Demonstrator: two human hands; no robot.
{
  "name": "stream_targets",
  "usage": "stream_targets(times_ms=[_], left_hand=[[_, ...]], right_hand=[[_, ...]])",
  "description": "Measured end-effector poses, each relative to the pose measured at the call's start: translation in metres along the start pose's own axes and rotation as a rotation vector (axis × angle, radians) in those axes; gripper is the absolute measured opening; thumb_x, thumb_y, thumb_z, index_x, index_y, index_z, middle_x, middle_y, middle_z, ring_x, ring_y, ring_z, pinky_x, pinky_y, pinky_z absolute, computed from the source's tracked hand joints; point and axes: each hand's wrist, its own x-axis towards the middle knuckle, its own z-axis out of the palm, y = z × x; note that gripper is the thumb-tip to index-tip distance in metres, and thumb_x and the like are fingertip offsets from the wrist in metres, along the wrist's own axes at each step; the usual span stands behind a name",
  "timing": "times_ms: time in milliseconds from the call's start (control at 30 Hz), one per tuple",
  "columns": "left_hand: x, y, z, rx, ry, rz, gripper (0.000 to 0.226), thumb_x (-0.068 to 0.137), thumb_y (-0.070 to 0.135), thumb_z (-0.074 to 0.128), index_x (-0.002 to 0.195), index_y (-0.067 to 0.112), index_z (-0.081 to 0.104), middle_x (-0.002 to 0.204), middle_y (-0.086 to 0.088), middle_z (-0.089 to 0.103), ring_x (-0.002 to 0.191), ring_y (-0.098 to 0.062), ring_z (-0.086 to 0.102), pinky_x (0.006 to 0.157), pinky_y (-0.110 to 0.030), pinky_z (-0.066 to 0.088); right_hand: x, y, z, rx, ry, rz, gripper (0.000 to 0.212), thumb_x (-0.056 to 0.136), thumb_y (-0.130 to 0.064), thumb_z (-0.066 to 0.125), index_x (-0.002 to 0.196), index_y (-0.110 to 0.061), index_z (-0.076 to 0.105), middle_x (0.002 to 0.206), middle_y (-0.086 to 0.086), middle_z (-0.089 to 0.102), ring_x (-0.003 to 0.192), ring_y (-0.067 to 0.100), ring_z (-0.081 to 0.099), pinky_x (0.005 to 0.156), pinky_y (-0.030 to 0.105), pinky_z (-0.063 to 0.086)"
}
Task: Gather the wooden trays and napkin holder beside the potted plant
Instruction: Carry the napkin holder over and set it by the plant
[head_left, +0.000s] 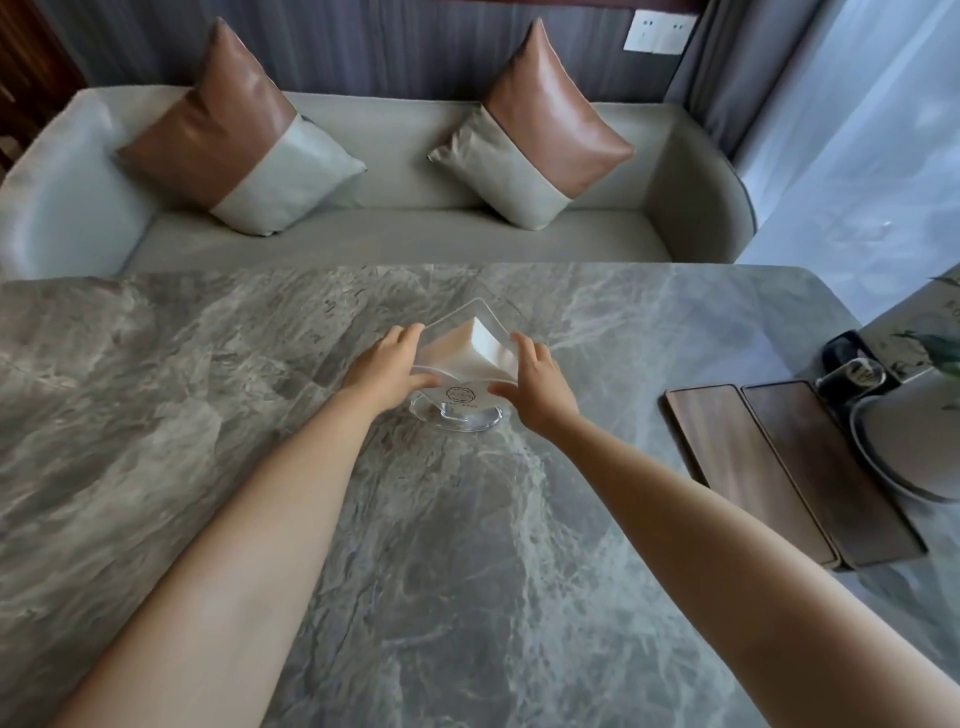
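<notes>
A clear acrylic napkin holder (464, 358) full of white napkins stands on its round base at the middle of the grey marble table (208, 415). My left hand (387, 366) grips its left side and my right hand (535, 387) grips its right side. Two dark wooden trays lie flat side by side at the right: the left tray (748, 467) and the right tray (826, 467). Just right of them stands the potted plant's grey pot (909, 447), with green leaves (940, 353) at the frame edge.
A small dark jar (852, 371) sits behind the trays by the pot. Beyond the table's far edge is a grey sofa (395, 239) with two brown-and-grey cushions. A window and curtain are at the right.
</notes>
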Motion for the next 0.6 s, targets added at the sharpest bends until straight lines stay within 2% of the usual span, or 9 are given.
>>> stream_targets(times_ms=[233,600], left_hand=[[-0.008,0.039,-0.009,0.02,0.007,0.077,0.08,0.078,0.037,0.069,0.141,0.012,0.027,0.143,-0.015,0.037,0.126,-0.034,0.043,0.098,-0.046,0.039],[-0.019,0.174,-0.011,0.081,-0.01,0.309,0.084,0.077,0.041,0.068,0.143,0.011,0.026,0.145,-0.016,0.037,0.131,-0.032,0.04,0.105,-0.042,0.035]], right_hand=[[-0.023,0.017,-0.026,0.016,0.09,0.031,0.067,0.085,-0.031,0.06,0.138,-0.012,0.025,0.14,0.015,0.036,0.125,0.034,0.039,0.09,0.043,0.042],[-0.094,0.087,-0.116,0.034,0.284,0.11,0.068,0.085,-0.034,0.059,0.139,-0.01,0.025,0.135,0.018,0.039,0.123,0.036,0.039,0.095,0.042,0.038]])
